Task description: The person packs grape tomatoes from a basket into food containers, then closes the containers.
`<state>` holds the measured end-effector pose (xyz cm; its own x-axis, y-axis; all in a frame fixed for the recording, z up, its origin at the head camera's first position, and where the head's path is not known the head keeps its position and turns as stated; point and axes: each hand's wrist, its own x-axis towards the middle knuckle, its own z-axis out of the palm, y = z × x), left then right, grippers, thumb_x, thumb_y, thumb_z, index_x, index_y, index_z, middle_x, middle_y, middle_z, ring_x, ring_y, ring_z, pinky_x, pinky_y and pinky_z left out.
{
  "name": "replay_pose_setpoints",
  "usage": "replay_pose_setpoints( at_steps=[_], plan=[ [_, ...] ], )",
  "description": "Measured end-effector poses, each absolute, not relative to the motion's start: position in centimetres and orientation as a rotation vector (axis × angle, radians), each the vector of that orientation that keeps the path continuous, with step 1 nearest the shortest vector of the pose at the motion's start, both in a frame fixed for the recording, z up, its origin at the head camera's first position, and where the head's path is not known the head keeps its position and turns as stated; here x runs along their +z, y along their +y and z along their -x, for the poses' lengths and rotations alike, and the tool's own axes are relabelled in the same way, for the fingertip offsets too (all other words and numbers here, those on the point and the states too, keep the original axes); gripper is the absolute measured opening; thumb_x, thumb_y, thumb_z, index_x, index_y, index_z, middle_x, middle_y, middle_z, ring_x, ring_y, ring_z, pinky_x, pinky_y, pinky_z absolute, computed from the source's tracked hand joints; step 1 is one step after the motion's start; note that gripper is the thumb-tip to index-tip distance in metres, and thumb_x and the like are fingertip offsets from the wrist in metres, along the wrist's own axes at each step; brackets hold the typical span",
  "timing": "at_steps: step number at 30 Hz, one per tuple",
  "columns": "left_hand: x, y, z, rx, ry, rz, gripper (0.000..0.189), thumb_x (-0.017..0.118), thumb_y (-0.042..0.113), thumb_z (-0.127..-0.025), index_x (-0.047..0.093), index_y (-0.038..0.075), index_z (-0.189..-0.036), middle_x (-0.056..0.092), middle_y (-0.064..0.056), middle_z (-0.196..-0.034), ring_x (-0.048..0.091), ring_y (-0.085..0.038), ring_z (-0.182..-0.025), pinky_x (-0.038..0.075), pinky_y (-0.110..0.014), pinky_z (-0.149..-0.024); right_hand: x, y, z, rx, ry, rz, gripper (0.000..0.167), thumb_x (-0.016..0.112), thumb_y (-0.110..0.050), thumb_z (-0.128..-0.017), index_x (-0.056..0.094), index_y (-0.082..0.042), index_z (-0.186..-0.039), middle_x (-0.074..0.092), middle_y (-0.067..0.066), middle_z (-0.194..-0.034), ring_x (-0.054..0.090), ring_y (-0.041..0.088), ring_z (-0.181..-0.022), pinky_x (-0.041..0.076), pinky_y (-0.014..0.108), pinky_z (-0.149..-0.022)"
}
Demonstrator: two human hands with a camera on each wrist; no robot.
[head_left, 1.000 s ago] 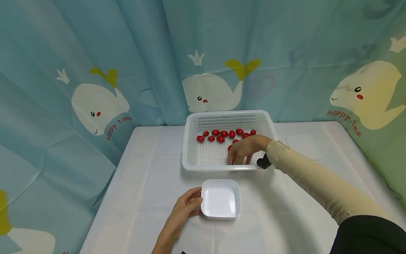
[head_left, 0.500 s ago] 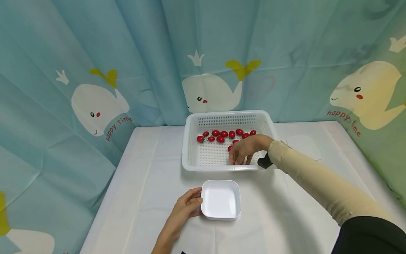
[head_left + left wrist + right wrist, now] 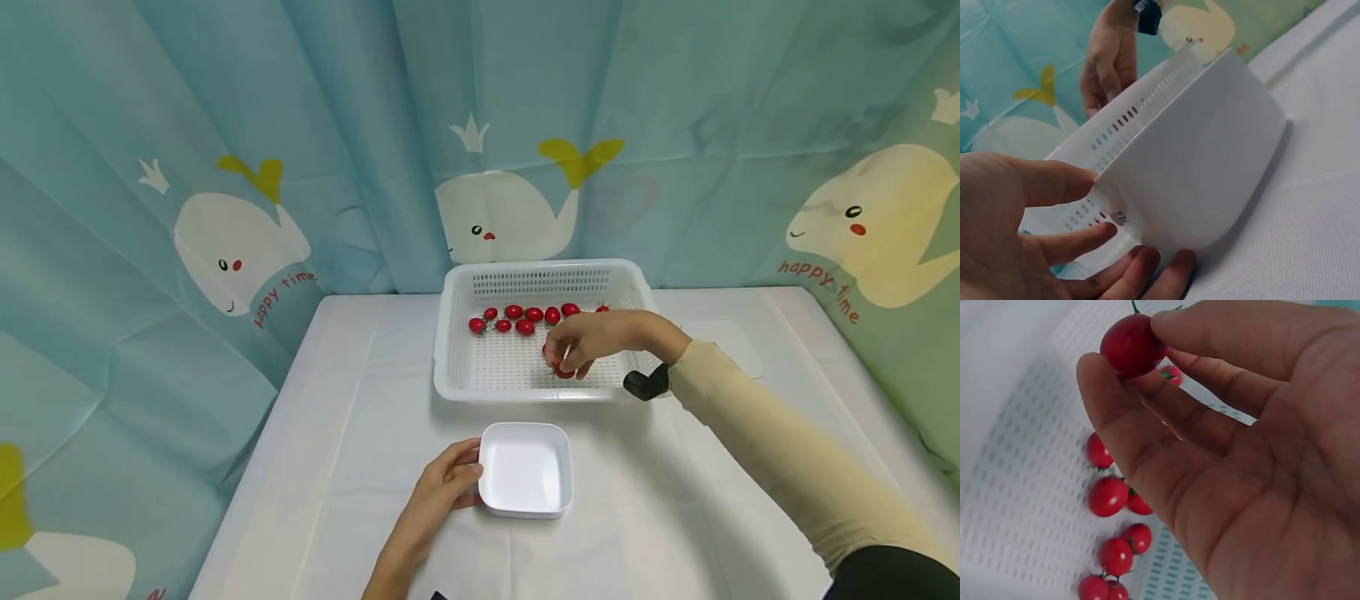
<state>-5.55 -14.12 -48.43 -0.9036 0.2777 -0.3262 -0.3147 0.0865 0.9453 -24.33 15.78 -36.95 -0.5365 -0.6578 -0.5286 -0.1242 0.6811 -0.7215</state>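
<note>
My right hand [image 3: 596, 337] pinches a red cherry tomato [image 3: 1133, 346] between thumb and fingers, above the floor of a white perforated basket [image 3: 491, 379]. In the right wrist view its green stem points upward. Several more cherry tomatoes [image 3: 1108, 496] lie in the basket, mostly towards its back in the head view; the hand covers some. My left hand [image 3: 442, 487] touches the left side of a small white square box [image 3: 525, 471], which has nothing in it. In the left wrist view the thumb [image 3: 1063, 181] meets the box's rim, with the other fingers extended along the outer wall.
A flat, translucent lid-like piece [image 3: 723, 343] lies right of the basket. Both containers stand on a white cloth-covered table [image 3: 360, 400]. Behind the table hangs a blue-green curtain [image 3: 360, 167] with whale prints, close to the basket's back edge.
My right hand has risen from near the basket's front wall and shifted slightly right, bringing up a cherry tomato. The left hand and the box keep their places; the head view has shifted slightly.
</note>
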Motion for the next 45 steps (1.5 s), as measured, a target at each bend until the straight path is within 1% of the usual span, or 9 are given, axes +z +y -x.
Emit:
replay_pose_setpoints(
  at_steps=[6, 12, 15, 22, 25, 29, 36, 42, 45],
  plan=[
    [-48.4, -14.2, 5.7, 1.867, 1.954, 0.031, 0.058, 0.064, 0.03, -0.102, 0.048, 0.007, -0.153, 0.053, -0.019, -0.149, 0.061, -0.018, -0.117, 0.061, -0.037, -0.092, -36.9, 16.1, 22.7, -0.884, 2.1, 0.67, 0.018, 0.063, -0.007, -0.097, 0.064, -0.006, -0.115, 0.067, 0.008, -0.111, 0.068, 0.025, -0.104, 0.063, 0.04, -0.094],
    [-48.3, -14.6, 6.0, 1.817, 1.959, -0.042, 0.06, 0.063, 0.029, -0.104, 0.044, 0.006, -0.156, 0.05, -0.019, -0.151, 0.059, -0.017, -0.113, 0.06, -0.036, -0.092, -36.7, 16.3, 20.8, -0.967, 2.176, 0.769, 0.02, 0.065, -0.006, -0.096, 0.067, -0.013, -0.114, 0.068, 0.004, -0.112, 0.069, 0.02, -0.111, 0.059, 0.034, -0.093],
    [-48.1, -14.8, 6.2, 1.794, 1.957, -0.069, 0.06, 0.062, 0.027, -0.104, 0.042, 0.005, -0.156, 0.05, -0.02, -0.15, 0.059, -0.018, -0.113, 0.06, -0.036, -0.091, -36.7, 16.3, 19.9, -1.027, 2.16, 0.82, 0.021, 0.064, -0.005, -0.096, 0.067, -0.014, -0.114, 0.067, 0.003, -0.113, 0.069, 0.021, -0.112, 0.059, 0.033, -0.093],
    [-47.6, -14.8, 6.9, 1.707, 2.021, -0.187, 0.061, 0.06, 0.024, -0.105, 0.039, 0.005, -0.159, 0.049, -0.021, -0.15, 0.054, -0.024, -0.122, 0.062, -0.038, -0.089, -36.8, 15.8, 17.8, -1.148, 2.087, 0.872, 0.02, 0.064, -0.005, -0.097, 0.067, -0.012, -0.115, 0.067, 0.006, -0.114, 0.066, 0.024, -0.112, 0.062, 0.03, -0.09],
    [-47.6, -14.9, 7.2, 1.673, 2.05, -0.233, 0.06, 0.059, 0.021, -0.105, 0.038, 0.006, -0.16, 0.05, -0.021, -0.147, 0.052, -0.027, -0.126, 0.063, -0.037, -0.088, -37.3, 15.6, 17.0, -1.144, 2.093, 0.897, 0.02, 0.064, -0.006, -0.098, 0.067, -0.014, -0.116, 0.068, 0.004, -0.114, 0.065, 0.023, -0.113, 0.061, 0.029, -0.092],
    [-47.6, -14.8, 7.6, 1.647, 2.069, -0.268, 0.06, 0.059, 0.017, -0.104, 0.039, 0.006, -0.159, 0.054, -0.024, -0.141, 0.055, -0.029, -0.124, 0.063, -0.036, -0.085, -38.2, 15.5, 15.9, -1.142, 2.122, 0.917, 0.02, 0.064, -0.007, -0.098, 0.067, -0.016, -0.115, 0.07, 0.001, -0.112, 0.066, 0.02, -0.112, 0.061, 0.027, -0.093],
    [-47.3, -14.3, 8.2, 1.639, 2.085, -0.226, 0.059, 0.059, 0.012, -0.101, 0.043, 0.003, -0.157, 0.056, -0.025, -0.138, 0.059, -0.025, -0.116, 0.064, -0.037, -0.081, -39.3, 15.2, 14.6, -1.207, 2.118, 0.916, 0.018, 0.068, -0.012, -0.1, 0.067, -0.018, -0.116, 0.071, 0.0, -0.112, 0.069, 0.017, -0.108, 0.061, 0.027, -0.093],
    [-47.4, -13.8, 8.5, 1.661, 2.075, -0.218, 0.058, 0.06, 0.012, -0.1, 0.044, 0.003, -0.156, 0.056, -0.025, -0.138, 0.059, -0.025, -0.116, 0.064, -0.037, -0.08, -40.2, 15.0, 13.7, -1.262, 2.114, 0.921, 0.018, 0.07, -0.012, -0.099, 0.066, -0.018, -0.116, 0.072, -0.001, -0.11, 0.07, 0.015, -0.101, 0.062, 0.028, -0.092],
    [-47.6, -13.7, 8.5, 1.669, 2.074, -0.241, 0.058, 0.061, 0.013, -0.101, 0.044, 0.004, -0.156, 0.056, -0.024, -0.139, 0.058, -0.026, -0.118, 0.064, -0.036, -0.08, -40.8, 14.7, 13.3, -1.296, 2.111, 0.918, 0.018, 0.07, -0.012, -0.099, 0.066, -0.017, -0.116, 0.072, 0.0, -0.112, 0.07, 0.014, -0.101, 0.062, 0.028, -0.092]
  ],
)
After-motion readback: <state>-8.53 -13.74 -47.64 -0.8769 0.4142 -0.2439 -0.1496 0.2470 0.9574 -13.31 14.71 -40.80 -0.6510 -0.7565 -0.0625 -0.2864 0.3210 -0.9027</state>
